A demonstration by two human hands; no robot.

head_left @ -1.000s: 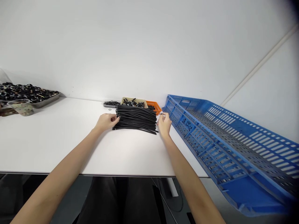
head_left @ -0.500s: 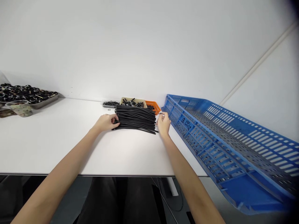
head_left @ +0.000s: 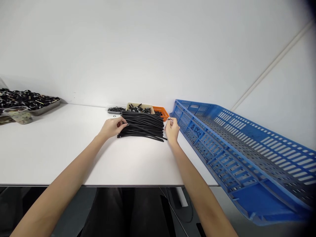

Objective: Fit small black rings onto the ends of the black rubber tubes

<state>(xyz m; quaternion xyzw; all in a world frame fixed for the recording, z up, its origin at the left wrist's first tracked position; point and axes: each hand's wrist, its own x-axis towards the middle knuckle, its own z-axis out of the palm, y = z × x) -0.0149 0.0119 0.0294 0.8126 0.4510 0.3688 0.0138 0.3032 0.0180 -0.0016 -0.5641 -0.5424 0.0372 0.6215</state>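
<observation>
Centrally, the tubes (head_left: 142,125) lie side by side in a black bundle on the white table (head_left: 61,148), between my two hands. The table's front edge runs straight beneath my forearms; a broad stretch of white surface opens to my left, and another between my forearms. On the right, room narrows: the blue crate (head_left: 269,200) stands aslant just beside my right hand, its near end reaching past the front edge, its perforated floor showing.

Behind the tubes, near the wall, stand a shallow clear tray (head_left: 108,110) of thin black rings, a cream box (head_left: 149,106) of mixed black and grey parts, and an orange basket (head_left: 162,110) with black pieces. Far left, a metal tray (head_left: 48,108) is heaped with dark, shiny parts; before it sits a clear cup (head_left: 21,116), contents indistinct.

My left hand (head_left: 112,127), palm down, has thumb and forefinger pinched on a tube at the bundle's left ends. My right hand (head_left: 172,130) is curled at the right ends, a tiny piece (head_left: 169,118), too small to identify, held at its fingertips.
</observation>
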